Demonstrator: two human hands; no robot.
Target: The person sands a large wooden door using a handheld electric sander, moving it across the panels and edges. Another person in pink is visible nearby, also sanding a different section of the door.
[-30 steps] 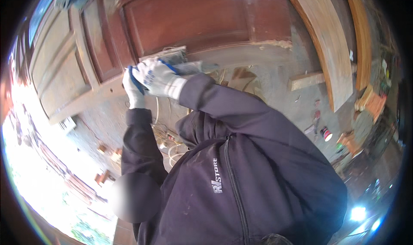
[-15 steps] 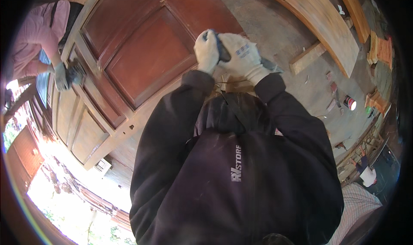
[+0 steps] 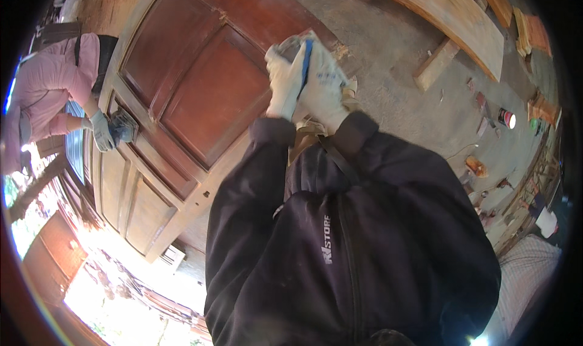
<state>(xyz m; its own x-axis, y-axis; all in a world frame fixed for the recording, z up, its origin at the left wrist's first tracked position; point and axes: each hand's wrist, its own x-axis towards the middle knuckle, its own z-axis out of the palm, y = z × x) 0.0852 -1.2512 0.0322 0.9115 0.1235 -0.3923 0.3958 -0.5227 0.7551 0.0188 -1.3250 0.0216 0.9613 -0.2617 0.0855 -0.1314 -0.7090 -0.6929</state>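
Item: my left hand [image 3: 280, 82] and right hand [image 3: 323, 84], gloved, together, clamped on sanding pad [image 3: 302, 57] at door [image 3: 200, 97] edge. Step: sanding, I judge. Next: firm, even strokes.

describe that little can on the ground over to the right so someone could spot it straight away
Start from the big red-brown panelled door lying flat, then cross the grey concrete floor rightwards. Past the short wooden block stands a small round can, the only thing there with a bright pale top.
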